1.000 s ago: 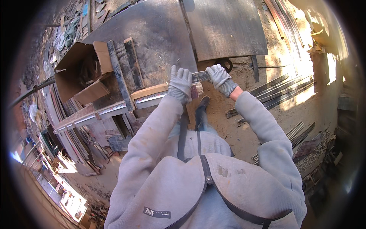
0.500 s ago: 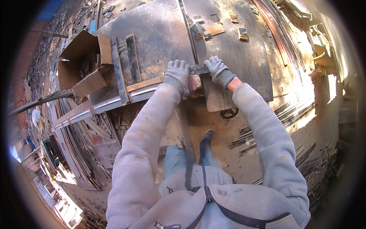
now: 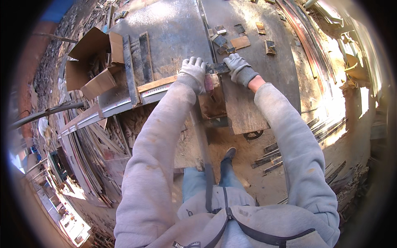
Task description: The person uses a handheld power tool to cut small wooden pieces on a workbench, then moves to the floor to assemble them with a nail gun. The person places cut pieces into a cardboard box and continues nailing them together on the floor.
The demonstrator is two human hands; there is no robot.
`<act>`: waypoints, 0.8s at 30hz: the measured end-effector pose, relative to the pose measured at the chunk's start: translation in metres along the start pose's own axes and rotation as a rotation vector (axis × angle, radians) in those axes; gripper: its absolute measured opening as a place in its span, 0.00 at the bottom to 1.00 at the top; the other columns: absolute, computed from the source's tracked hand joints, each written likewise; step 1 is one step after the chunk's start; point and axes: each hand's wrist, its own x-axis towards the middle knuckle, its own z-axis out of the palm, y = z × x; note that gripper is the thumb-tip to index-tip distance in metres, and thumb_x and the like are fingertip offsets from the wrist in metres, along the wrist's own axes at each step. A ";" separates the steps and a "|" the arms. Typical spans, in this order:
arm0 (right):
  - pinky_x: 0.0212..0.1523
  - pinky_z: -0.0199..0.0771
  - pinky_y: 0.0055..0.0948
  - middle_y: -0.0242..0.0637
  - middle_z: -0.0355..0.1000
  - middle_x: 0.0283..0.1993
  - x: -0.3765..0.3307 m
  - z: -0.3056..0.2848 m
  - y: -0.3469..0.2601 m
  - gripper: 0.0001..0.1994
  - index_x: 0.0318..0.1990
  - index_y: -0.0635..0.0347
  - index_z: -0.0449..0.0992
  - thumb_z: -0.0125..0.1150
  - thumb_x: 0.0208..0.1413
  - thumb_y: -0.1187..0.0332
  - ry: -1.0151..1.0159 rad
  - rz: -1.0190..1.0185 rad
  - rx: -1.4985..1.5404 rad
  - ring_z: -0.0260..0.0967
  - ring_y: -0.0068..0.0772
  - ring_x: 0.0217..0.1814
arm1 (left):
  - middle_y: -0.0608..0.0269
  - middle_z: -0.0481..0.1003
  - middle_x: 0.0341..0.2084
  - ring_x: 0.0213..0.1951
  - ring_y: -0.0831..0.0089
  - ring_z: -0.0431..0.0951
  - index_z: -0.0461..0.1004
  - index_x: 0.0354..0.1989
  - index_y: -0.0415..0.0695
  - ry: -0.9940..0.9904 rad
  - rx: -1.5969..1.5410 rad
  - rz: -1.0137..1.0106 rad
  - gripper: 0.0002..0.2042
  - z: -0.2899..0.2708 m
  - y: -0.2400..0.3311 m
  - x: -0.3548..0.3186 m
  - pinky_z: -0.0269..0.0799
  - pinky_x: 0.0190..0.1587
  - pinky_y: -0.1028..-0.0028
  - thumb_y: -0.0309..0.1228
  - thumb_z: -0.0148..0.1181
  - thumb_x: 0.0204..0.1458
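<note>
A short dark wood strip [image 3: 218,68] lies crosswise on the metal-topped work table [image 3: 173,22], over a long slot [image 3: 208,29]. My left hand [image 3: 193,74], in a grey glove, is closed over the strip's left end with knuckles up; its thumb is hidden. At the other end, my right hand [image 3: 240,71], also gloved, grips the strip with bent fingers. Below the left hand's edge sits a reddish block [image 3: 211,84] at the table's front. Beyond my hands are several small wood offcuts [image 3: 240,42].
An open cardboard box [image 3: 99,82] with scraps stands at the left, beside two dark wood strips [image 3: 145,58]. A ruler-marked rail [image 3: 155,91] runs along the front edge. A handwheel [image 3: 253,134] sits under the table. Wood strips [image 3: 273,159] lie on the ground at right.
Both hands and the wood strip have moved forward along the table, closer to the small offcuts. The whole view has shifted slightly. My grip looks the same.
</note>
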 end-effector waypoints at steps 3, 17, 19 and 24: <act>0.61 0.73 0.50 0.56 0.72 0.51 0.007 -0.007 -0.003 0.20 0.49 0.63 0.75 0.64 0.45 0.77 -0.013 0.044 -0.029 0.70 0.61 0.58 | 0.55 0.70 0.60 0.67 0.56 0.66 0.70 0.66 0.45 0.021 0.029 0.012 0.49 -0.001 -0.004 0.007 0.59 0.73 0.57 0.51 0.77 0.30; 0.45 0.81 0.31 0.46 0.82 0.36 -0.154 -0.170 -0.179 0.30 0.46 0.68 0.85 0.80 0.50 0.47 -0.400 0.986 0.877 0.81 0.38 0.42 | 0.58 0.72 0.59 0.65 0.62 0.68 0.71 0.67 0.42 -0.117 0.074 0.055 0.46 0.001 0.037 -0.161 0.58 0.68 0.61 0.55 0.75 0.38; 0.53 0.81 0.28 0.46 0.78 0.52 -0.130 -0.221 -0.181 0.34 0.58 0.74 0.75 0.76 0.60 0.49 0.100 0.244 1.546 0.77 0.32 0.53 | 0.59 0.72 0.58 0.65 0.62 0.68 0.70 0.67 0.42 -0.124 0.072 0.051 0.49 0.017 0.068 -0.208 0.58 0.68 0.59 0.56 0.77 0.35; 0.60 0.80 0.40 0.51 0.79 0.61 -0.200 -0.129 -0.272 0.36 0.68 0.65 0.73 0.67 0.65 0.43 0.057 0.551 0.814 0.79 0.41 0.61 | 0.52 0.66 0.71 0.75 0.52 0.60 0.60 0.77 0.37 -0.218 -0.003 0.115 0.56 0.071 0.135 -0.331 0.38 0.80 0.43 0.57 0.74 0.40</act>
